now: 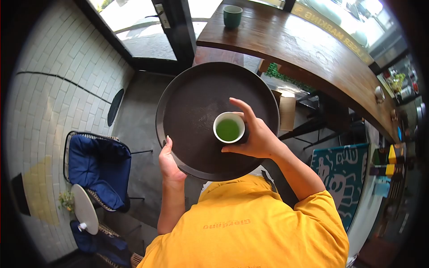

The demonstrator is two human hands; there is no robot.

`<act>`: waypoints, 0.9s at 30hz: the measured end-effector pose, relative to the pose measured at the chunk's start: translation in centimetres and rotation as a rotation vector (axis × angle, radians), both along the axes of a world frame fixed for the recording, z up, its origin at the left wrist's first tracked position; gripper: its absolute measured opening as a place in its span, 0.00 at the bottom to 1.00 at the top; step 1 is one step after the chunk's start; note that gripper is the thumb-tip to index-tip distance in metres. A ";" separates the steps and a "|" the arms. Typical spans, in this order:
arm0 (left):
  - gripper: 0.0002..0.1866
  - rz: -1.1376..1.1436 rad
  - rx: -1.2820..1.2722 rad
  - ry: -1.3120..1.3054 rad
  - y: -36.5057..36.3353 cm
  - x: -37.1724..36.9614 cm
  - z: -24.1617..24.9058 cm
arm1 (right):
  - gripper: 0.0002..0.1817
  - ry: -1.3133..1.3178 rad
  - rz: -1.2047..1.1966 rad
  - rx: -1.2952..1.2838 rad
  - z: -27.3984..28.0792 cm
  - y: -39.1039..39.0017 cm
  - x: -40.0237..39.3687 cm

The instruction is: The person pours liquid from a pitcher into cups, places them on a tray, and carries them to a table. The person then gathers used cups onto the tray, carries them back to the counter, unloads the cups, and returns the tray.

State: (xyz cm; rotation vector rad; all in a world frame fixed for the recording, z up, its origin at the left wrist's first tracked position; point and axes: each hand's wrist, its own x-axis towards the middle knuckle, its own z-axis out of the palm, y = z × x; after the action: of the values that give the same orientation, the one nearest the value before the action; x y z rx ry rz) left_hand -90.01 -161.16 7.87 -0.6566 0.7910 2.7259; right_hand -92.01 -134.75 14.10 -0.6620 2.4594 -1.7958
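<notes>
Hands: left (pixel 171 166) on tray (pixel 192 111), right (pixel 260 139) around cup (pixel 229 128); wooden counter (pixel 286 38); tiled wall (pixel 58 100)

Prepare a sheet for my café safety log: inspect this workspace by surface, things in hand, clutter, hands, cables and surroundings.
Surface: round dark tray, its top scuffed near the middle.
Things in hand: cup with green liquid, upright over the tray; contact with the tray cannot be told.
Clutter: green cup on the wooden counter.
Hands: left hand grips the tray's rim; right hand holds the cup, one finger raised.
Cables: a dark, cable-like line crosses the brick wall.
Surroundings: blue-cushioned chair, small round table and glass door.
</notes>
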 end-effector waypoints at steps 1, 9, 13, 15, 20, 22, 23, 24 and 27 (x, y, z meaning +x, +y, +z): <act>0.23 -0.047 0.008 -0.013 0.1 0.0 0.3 | 0.50 -0.007 -0.034 0.006 -0.5 -0.1 0.6; 0.24 -0.282 -0.012 -0.073 2.3 -0.4 0.0 | 0.39 0.030 -0.336 0.120 1.7 3.2 4.3; 0.25 -0.336 -0.030 -0.004 4.0 -0.2 0.2 | 0.36 0.178 -0.518 0.167 4.2 9.4 3.6; 0.25 -0.338 -0.044 0.036 5.1 -0.1 0.7 | 0.34 0.237 -0.575 0.092 5.5 13.2 2.6; 0.23 -0.243 -0.304 0.220 8.4 -0.1 1.7 | 0.34 0.223 -0.756 -0.019 6.8 24.7 -1.6; 0.20 -0.169 -0.492 0.325 10.6 0.2 2.8 | 0.34 0.247 -0.789 0.026 6.3 30.2 -3.9; 0.20 -0.159 -0.492 0.323 11.6 0.3 2.9 | 0.35 0.269 -0.829 0.075 5.8 33.1 -5.1; 0.20 -0.185 -0.566 0.363 12.3 0.4 2.9 | 0.37 0.291 -0.863 0.129 5.2 36.0 -6.5; 0.18 -0.160 -0.718 0.422 16.6 1.1 3.8 | 0.40 0.283 -0.964 0.349 4.2 41.9 -9.4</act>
State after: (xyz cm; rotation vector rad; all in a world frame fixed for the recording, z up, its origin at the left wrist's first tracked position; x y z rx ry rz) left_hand -88.94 -144.58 11.68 -0.0993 1.8677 2.4172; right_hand -101.45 -92.81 18.33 0.4184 3.5207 -1.3771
